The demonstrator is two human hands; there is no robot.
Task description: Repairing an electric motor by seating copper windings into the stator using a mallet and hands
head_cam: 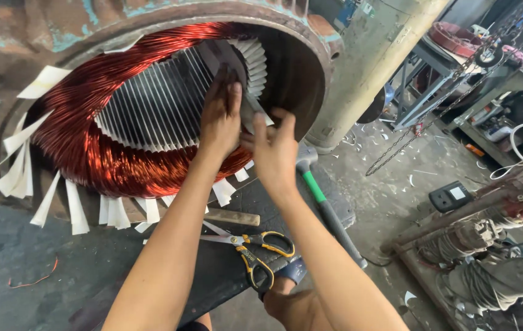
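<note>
A grey insulating strip is being pinched between the left hand and the right hand, both reaching into the bore of a large motor stator. The left fingers are being pressed flat over the strip's upper part against the slotted core; the right thumb and fingers are being closed on its lower end, just below and to the right.

For the step to go well, the strip is probably best being kept straight and in line with its slot, with even pressure from both hands so the stiff sheet is not buckled.

Around the grip, glossy copper windings are being held in a ring, white paper tabs sticking outward. Below the hands, yellow-handled scissors, a wooden stick and a green-handled hammer are lying on a dark board.
</note>
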